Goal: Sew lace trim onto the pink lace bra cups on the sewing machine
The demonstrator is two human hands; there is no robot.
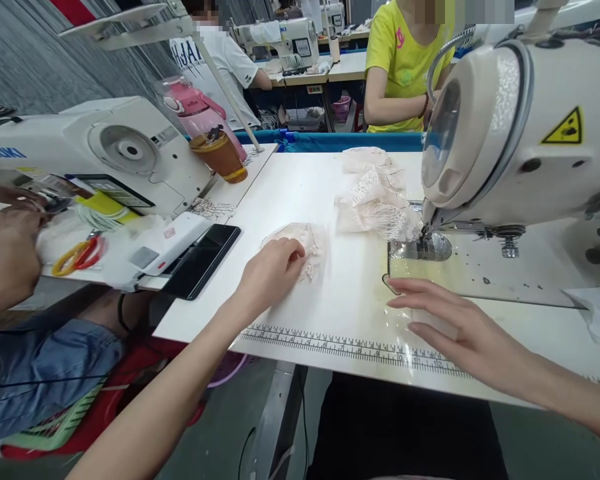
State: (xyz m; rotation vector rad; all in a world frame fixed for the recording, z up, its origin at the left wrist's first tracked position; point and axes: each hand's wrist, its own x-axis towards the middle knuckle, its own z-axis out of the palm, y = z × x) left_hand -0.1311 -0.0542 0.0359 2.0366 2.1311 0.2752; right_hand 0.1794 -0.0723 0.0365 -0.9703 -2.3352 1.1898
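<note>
My left hand (275,270) is curled over a small piece of sheer pale-pink lace fabric (316,257) lying flat on the white table; its fingertips are pressed together on the cloth and partly hidden. My right hand (447,323) holds nothing, with fingers stretched out just in front of the sewing machine's needle plate (437,248). Beyond it, a crumpled heap of pale lace pieces (373,197) reaches up to the needle area of the white sewing machine (505,133). A printed ruler strip (340,347) runs along the table's front edge.
Left of my arm lie a black phone (203,261), a white device (173,243) and scissors (80,255). A brown cup (220,157) and pink bottle (197,110) stand behind. A co-worker's hand (17,220) works at the left machine; other people sit further back.
</note>
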